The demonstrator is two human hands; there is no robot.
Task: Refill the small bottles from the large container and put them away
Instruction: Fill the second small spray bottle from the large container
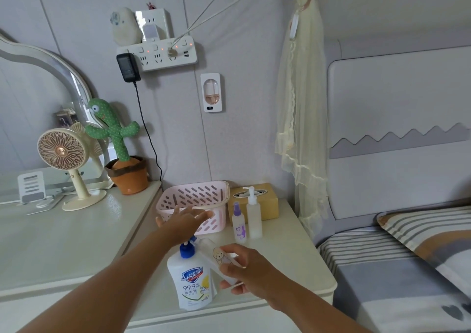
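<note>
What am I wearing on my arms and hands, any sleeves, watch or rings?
Both forearms are bare as far as the frame shows, with no sleeves, watch or bracelet in view. The left hand and right hand wear no gloves, and no ring is visible. The fingernails look fairly long and pale.

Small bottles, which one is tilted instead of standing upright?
The clear bottle with the cartoon sticker, gripped in the right hand; the purple-capped spray bottle and pump bottle stand upright.

pump top (190,241) partly hidden under left hand (184,221), mirror (28,113) cropped left
</note>
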